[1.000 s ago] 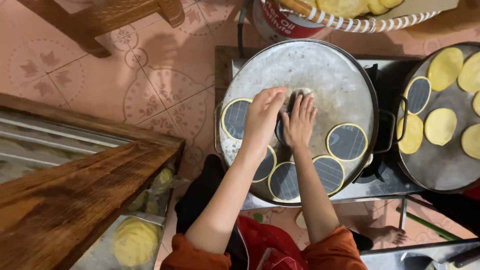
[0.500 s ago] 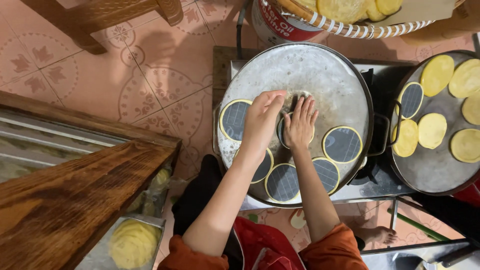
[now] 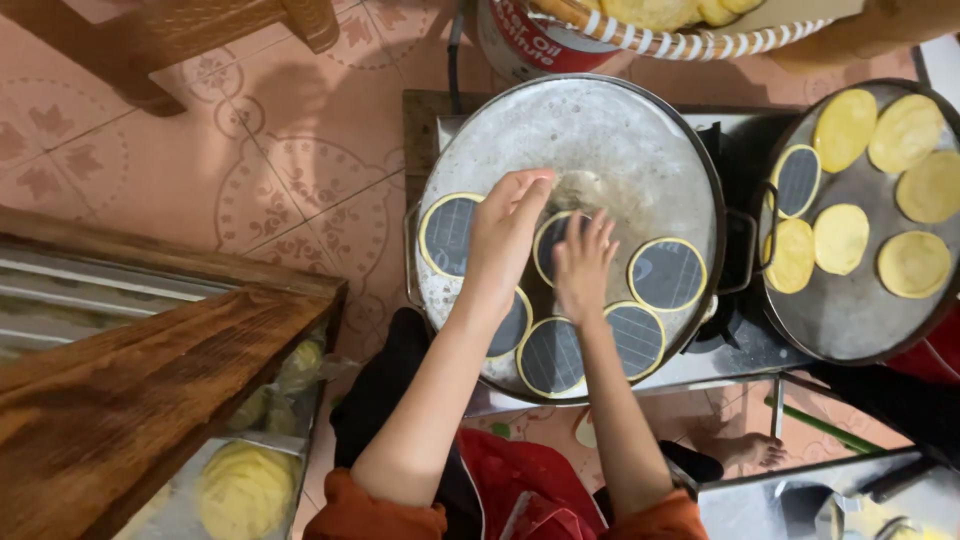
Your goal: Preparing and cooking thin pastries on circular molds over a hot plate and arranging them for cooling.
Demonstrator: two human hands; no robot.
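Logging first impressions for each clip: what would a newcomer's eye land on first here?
Both hands, left hand and right hand, press down over a dark yellow-rimmed disc at the middle of a big round metal griddle. More such discs ring them. To the right, a second griddle carries plain yellow flat rounds.

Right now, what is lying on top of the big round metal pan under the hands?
On the pan lie flat dark rounds with yellow rims. The left hand and right hand cover part of the middle one, so what lies beneath them is hidden.
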